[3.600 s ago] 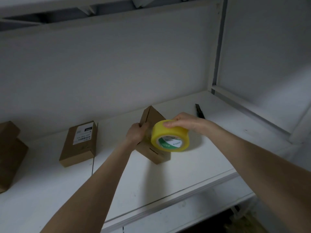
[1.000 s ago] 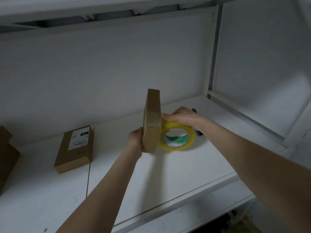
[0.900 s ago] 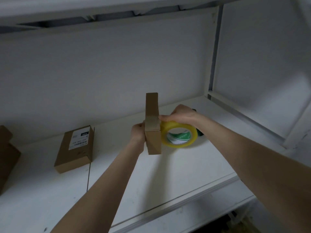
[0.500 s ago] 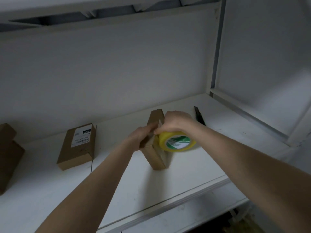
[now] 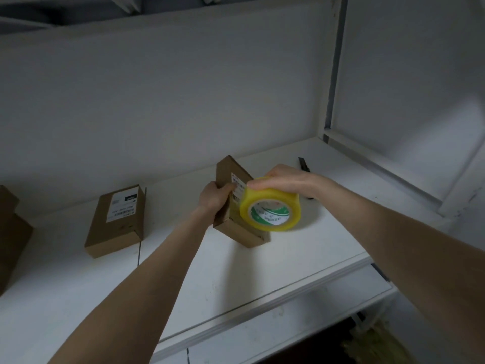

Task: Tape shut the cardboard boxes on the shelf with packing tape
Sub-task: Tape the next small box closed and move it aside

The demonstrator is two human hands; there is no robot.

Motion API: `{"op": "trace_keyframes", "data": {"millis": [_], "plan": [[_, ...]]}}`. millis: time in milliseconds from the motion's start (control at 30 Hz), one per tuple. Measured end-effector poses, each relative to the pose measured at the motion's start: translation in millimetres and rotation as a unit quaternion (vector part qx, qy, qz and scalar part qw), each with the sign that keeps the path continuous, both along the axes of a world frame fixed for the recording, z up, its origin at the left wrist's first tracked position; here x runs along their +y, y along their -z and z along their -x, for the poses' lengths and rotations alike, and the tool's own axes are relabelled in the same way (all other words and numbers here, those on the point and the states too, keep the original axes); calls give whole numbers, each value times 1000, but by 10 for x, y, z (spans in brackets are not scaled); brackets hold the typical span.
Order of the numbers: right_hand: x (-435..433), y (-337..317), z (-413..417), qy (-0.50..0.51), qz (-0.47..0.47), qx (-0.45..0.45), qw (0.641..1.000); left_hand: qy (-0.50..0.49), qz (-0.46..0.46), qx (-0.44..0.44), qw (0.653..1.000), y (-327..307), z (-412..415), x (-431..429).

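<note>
Here, white shelf (image 5: 262, 274), pale back wall (image 5: 183, 88), left grip (image 5: 214, 197) round cardboard box (image 5: 242, 233), right grip (image 5: 283, 179) holding tape roll (image 5: 270, 210)

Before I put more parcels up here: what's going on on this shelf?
A person is taping a small cardboard box, which stands tipped on one end on the white shelf. Their left hand grips its side; their right hand holds a yellow tape roll against its labelled face. Whether a strip is stuck down yet cannot be seen. A second labelled box lies flat to the left, another brown box sits at the far left edge, and a dark tool lies behind the right wrist.
</note>
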State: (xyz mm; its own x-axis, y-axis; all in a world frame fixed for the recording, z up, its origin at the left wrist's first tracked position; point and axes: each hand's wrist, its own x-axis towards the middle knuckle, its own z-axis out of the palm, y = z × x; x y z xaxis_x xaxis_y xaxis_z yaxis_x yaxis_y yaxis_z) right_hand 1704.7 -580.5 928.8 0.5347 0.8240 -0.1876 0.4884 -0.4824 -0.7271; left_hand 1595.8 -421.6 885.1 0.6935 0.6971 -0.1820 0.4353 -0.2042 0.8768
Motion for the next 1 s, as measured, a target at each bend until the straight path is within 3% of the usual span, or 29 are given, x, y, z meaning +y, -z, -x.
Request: {"op": "trace_keyframes", "data": {"millis": [267, 433, 667, 800, 1000], "plan": [[-65, -217, -11, -3, 15, -18, 1000, 19, 35, -50, 998, -137, -27, -11], [-88, -200, -75, -21, 93, -104, 990, 33, 67, -79, 994, -263, 50, 78], [-159, -240, -154, 23, 29, -27, 999, 8, 126, -97, 987, -158, 228, 268], [-143, -187, -134, 1, 130, -125, 984, 7, 128, -123, 984, -229, 271, 374], [-73, -137, -82, -12, 182, -120, 976, 1, 156, -122, 980, -156, 333, 408]]}}
